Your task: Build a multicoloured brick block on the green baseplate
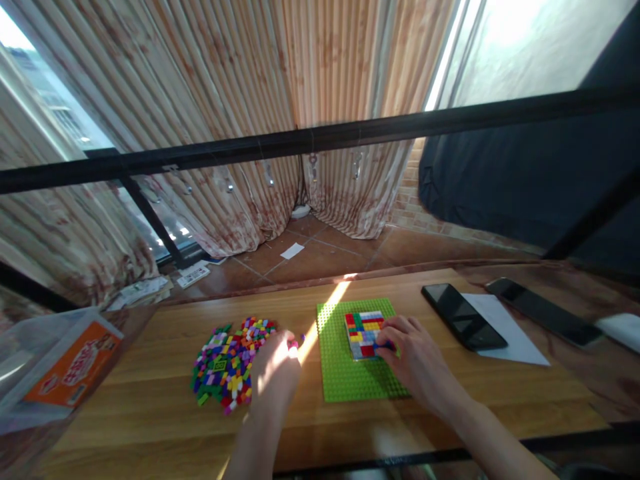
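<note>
Right hand [417, 360] pinches a blue brick [388, 346], multicolored block [363, 333] at its fingertips. Left hand [275, 363] holds a pink brick [293, 344], loose pile [225, 363] alongside it.

on the table [150, 417]: a brick pile [220, 360] to the left, a baseplate [345, 387] at the middle, and a phone [463, 313] to the right, partly over a paper sheet [500, 327]. a brick block [363, 333] sits on the baseplate. the left hand [275, 363] lies at the pile's right side, the right hand [407, 350] at the block's right. a container [30, 340] stands far left; a second phone [545, 310] lies right of the sheet. behind: a horizontal bar [300, 140], then curtains [250, 80].
</note>
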Motion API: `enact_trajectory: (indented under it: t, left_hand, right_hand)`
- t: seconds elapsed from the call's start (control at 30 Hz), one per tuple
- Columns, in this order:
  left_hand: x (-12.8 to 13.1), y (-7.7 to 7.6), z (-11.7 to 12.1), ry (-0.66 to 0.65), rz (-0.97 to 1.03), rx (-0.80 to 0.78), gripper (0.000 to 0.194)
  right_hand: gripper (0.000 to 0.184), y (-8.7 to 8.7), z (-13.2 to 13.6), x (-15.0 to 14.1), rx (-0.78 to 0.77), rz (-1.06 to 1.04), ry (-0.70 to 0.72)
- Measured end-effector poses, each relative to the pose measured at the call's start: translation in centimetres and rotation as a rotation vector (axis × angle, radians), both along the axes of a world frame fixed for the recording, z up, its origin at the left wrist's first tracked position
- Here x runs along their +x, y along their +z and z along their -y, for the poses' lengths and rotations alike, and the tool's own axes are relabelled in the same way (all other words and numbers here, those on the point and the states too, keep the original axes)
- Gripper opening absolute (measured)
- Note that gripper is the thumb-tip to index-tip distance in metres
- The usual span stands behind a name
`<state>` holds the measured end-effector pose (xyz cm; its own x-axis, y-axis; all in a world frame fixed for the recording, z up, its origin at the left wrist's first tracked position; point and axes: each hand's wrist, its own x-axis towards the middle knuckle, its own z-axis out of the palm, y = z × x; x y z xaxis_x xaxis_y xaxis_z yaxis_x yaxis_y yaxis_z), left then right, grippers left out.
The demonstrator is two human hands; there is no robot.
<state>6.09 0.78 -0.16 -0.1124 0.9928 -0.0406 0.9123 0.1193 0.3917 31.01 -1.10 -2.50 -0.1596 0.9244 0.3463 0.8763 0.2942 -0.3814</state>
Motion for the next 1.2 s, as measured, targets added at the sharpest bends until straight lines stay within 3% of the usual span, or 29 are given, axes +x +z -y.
enact_trajectory:
  t: [0.13, 0.3, 0.63, 0.7, 0.77, 0.87, 1.03, 1.2]
  left_hand:
    - [-1.4, 0.2, -0.4, 0.100, -0.031, -0.082, 0.015]
    - [-1.3, -0.4, -0.5, 0.128, -0.039, -0.099, 0.015]
    - [-0.9, 0.4, 0.3, 0.102, 0.006, -0.030, 0.023]
    - [0.6, 0.4, 0.7, 0.043, 0.074, 0.045, 0.024]
    - [2.5, 0.1, 1.2, -0.127, 0.232, 0.066, 0.025]
    - [5.8, -0.8, 2.0, -0.298, 0.518, -0.026, 0.033]
    - [8.8, -2.2, 2.4, -0.430, 0.779, -0.147, 0.045]
    - [9.2, -2.7, 2.3, -0.448, 0.792, -0.167, 0.051]
  right_hand:
    - [0.008, 0.2, 0.1, -0.2, 0.016, 0.062, 0.030]
    - [0.009, 0.5, 0.3, -0.5, 0.019, 0.103, 0.038]
    - [0.009, 0.7, 0.8, -0.6, 0.037, 0.106, -0.142]
    - [0.009, 0.6, 1.0, -1.1, 0.040, 0.131, -0.167]
    - [0.008, 0.5, 1.1, -1.7, 0.051, 0.161, -0.194]
    - [0.008, 0.3, 1.3, -2.2, 0.068, 0.212, -0.227]
    - [0.009, -0.1, 1.5, -2.2, 0.071, 0.212, -0.246]
    - [0.012, 0.1, 1.5, -1.0, -0.047, -0.026, -0.249]
